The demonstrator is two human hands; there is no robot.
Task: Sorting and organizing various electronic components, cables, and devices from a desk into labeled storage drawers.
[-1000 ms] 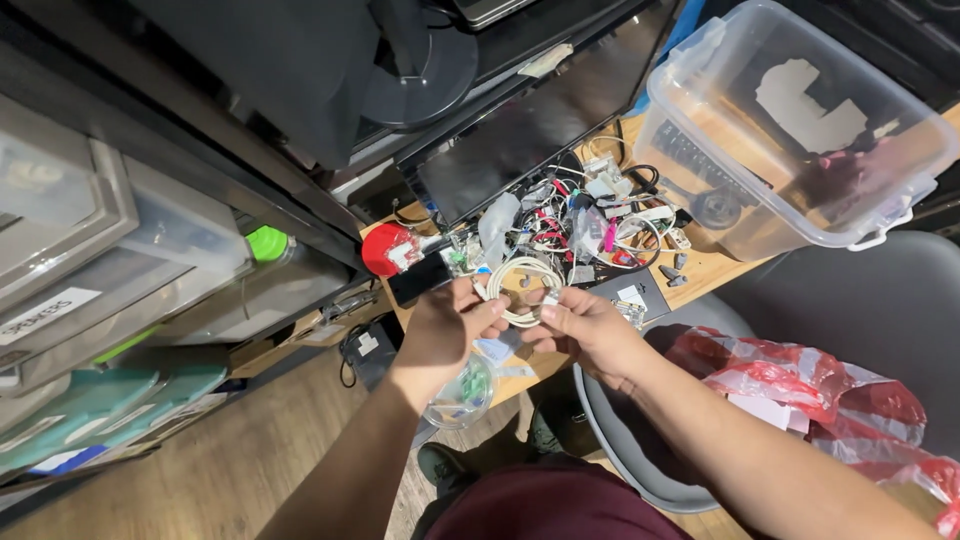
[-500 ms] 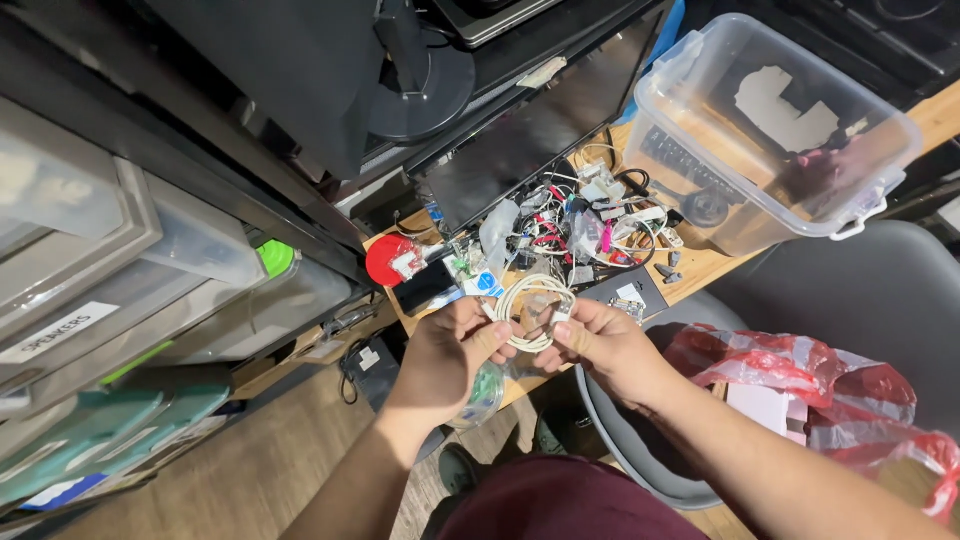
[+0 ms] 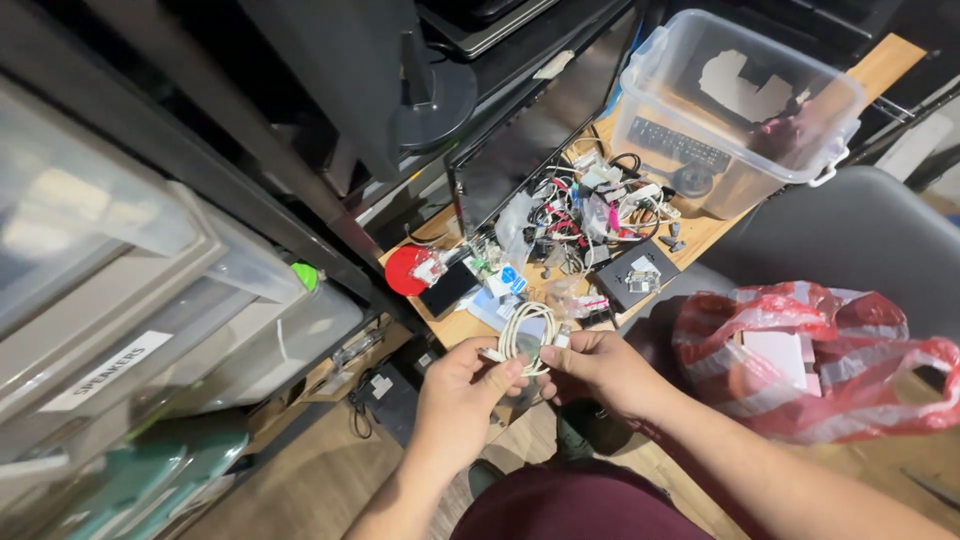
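Observation:
Both hands hold a coiled white cable (image 3: 522,337) in front of a wooden desk (image 3: 700,233). My left hand (image 3: 460,395) pinches the coil's left side. My right hand (image 3: 596,365) grips its right side near a white plug. Just beyond the coil, on the desk, lies a tangled heap of cables and small parts (image 3: 585,213). A black box (image 3: 630,278) sits close to my right hand.
A clear plastic bin (image 3: 735,100) stands at the desk's far end. A red round disc (image 3: 409,271) and a dark phone lie at its left edge. Shelves with clear storage bins (image 3: 150,290) fill the left. A red plastic bag (image 3: 810,360) rests on a grey chair (image 3: 860,235).
My hands and the coiled cable have drawn back from the desk toward my body. The view has shifted, so the desk and bin sit farther up and right.

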